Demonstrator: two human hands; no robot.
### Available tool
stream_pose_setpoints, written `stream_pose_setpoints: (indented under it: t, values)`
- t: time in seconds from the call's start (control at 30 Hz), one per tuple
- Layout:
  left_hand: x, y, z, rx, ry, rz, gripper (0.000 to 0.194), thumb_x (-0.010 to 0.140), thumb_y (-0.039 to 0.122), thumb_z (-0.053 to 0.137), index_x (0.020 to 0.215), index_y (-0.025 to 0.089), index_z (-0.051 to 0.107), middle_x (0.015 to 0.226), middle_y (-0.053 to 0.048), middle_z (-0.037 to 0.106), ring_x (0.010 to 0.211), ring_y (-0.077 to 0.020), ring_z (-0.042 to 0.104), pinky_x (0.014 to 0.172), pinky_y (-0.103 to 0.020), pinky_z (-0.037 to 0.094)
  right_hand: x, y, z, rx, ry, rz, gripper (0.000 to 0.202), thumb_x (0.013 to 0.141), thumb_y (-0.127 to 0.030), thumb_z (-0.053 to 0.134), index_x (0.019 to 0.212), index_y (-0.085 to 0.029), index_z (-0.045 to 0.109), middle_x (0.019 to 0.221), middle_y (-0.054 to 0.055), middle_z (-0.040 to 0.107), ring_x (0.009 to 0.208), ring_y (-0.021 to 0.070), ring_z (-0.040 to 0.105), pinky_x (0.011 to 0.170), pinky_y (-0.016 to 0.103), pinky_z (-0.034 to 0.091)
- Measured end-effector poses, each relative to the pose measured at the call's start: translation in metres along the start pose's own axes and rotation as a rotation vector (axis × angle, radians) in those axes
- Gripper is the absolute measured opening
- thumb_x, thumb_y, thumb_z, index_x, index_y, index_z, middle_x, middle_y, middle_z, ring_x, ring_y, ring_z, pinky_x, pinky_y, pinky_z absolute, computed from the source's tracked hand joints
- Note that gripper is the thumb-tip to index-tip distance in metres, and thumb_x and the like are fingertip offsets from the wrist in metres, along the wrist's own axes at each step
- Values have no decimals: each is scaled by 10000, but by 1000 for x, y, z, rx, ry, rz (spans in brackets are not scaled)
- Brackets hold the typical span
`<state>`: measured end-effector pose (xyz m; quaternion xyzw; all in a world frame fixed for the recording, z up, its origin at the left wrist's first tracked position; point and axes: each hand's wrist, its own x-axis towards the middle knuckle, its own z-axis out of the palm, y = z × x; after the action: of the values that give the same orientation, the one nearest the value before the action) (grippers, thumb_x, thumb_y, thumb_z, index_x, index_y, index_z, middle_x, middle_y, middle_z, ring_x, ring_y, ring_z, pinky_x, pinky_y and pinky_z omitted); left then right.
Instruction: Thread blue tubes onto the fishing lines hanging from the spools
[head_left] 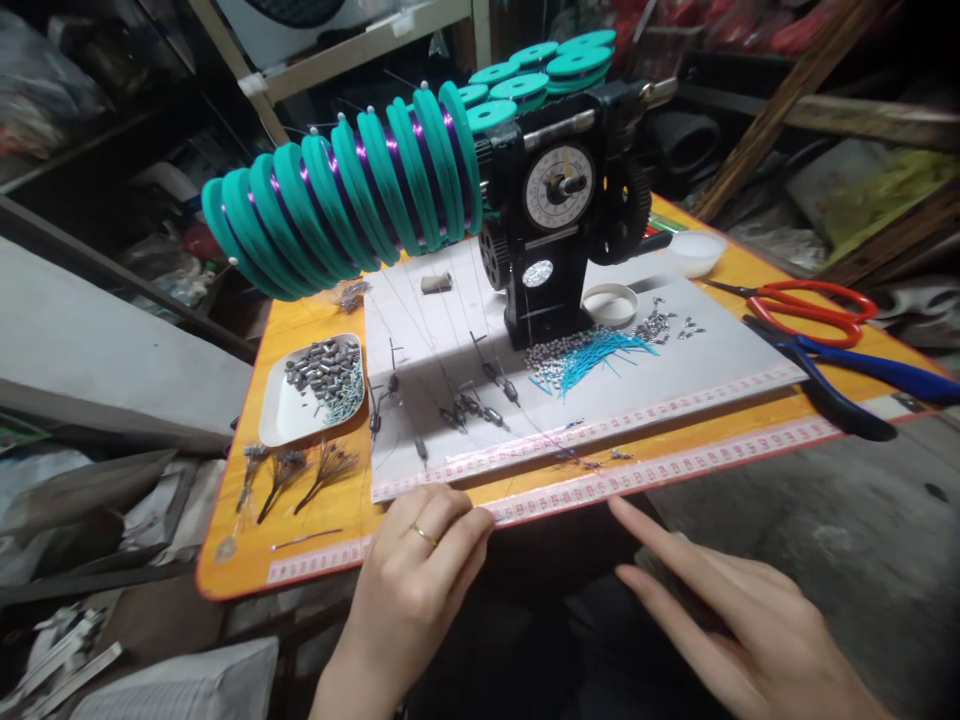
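Observation:
My left hand point(420, 560) rests at the front edge of the table, its fingers curled and pressed together over the printed measuring tape point(555, 497). What it pinches, if anything, is hidden. To the right, my right hand point(720, 600) has index finger and thumb stretched apart, the fingertip by the tape's edge. A dark grey patch shows between them; I cannot make out what it is. Just beyond lies a thin purple line point(566, 450) with small metal pieces. Several dark sinkers point(469, 405) on fine lines lie on the white board point(675, 385).
Teal spools point(345, 185) with purple line sit on a black winding machine point(551, 220). A white tray point(274, 425) of grey weights stands left. Blue tubes point(600, 360) and beads lie mid-board. Red-handled scissors point(814, 305) and blue-handled pliers point(885, 370) lie right.

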<state>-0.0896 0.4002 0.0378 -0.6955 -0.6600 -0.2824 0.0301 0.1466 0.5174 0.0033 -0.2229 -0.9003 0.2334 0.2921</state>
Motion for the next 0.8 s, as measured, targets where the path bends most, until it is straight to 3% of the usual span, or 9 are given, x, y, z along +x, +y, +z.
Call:
stream_pose_setpoints:
  t: [0.07, 0.13, 0.23, 0.3, 0.4, 0.57, 0.67, 0.8]
  values:
    - [-4, 2, 1, -24, 64, -21, 238, 847, 9, 639, 1019, 173, 645, 1035, -91, 626, 1037, -243, 565, 874, -416, 513, -3, -13, -1, 16, 66, -74, 627, 923, -74, 514, 1479, -341, 400, 817, -26, 760, 668, 159, 710, 685, 278, 579]
    - [-9, 6, 2, -60, 123, -69, 250, 830, 12, 653, 990, 204, 665, 1102, -94, 577, 1163, -277, 502, 907, -438, 527, 1, -28, 0, 12, 81, -144, 557, 904, -72, 543, 1386, -351, 522, 893, -22, 774, 793, 180, 710, 772, 310, 567]
    - [-18, 12, 1, -117, 172, -131, 226, 829, 27, 648, 932, 225, 687, 1090, -89, 523, 1163, -272, 459, 837, -394, 564, 20, -47, 9, -26, 151, -209, 356, 885, -119, 623, 1202, -272, 671, 1069, 14, 765, 1031, 222, 649, 919, 363, 492]
    - [-23, 16, -1, -128, 196, -150, 194, 841, 52, 643, 900, 231, 691, 1050, -78, 517, 1112, -260, 465, 857, -417, 542, 34, -54, 18, -34, 204, -196, 270, 887, -141, 641, 1128, -244, 704, 1068, 15, 764, 1077, 232, 613, 970, 395, 421]
    - [-29, 17, -2, -124, 232, -178, 162, 850, 88, 644, 870, 240, 698, 980, -63, 521, 1019, -243, 489, 871, -440, 496, 46, -58, 29, -7, 207, -174, 178, 907, -175, 636, 1045, -254, 717, 938, -13, 774, 1011, 217, 615, 934, 392, 373]
    - [-36, 17, 1, -226, 255, -220, 185, 843, 66, 645, 931, 220, 701, 807, -21, 571, 748, -152, 559, 661, -299, 503, 46, -61, 39, 36, 162, -190, 115, 934, -176, 586, 890, -219, 683, 786, -10, 728, 939, 210, 617, 885, 367, 356]
    - [-38, 21, 5, -384, 270, -262, 189, 853, 43, 615, 932, 204, 675, 836, -30, 681, 763, -148, 636, 649, -271, 527, 44, -62, 46, 72, 154, -166, 122, 931, -155, 554, 852, -202, 634, 748, -3, 692, 931, 217, 604, 881, 371, 354]
    - [-38, 30, 15, -610, 309, -443, 177, 831, 45, 610, 882, 207, 660, 888, -31, 729, 813, -158, 690, 693, -258, 565, 43, -62, 54, 86, 130, -162, 127, 930, -149, 514, 838, -203, 583, 739, 4, 657, 897, 223, 576, 866, 390, 346]
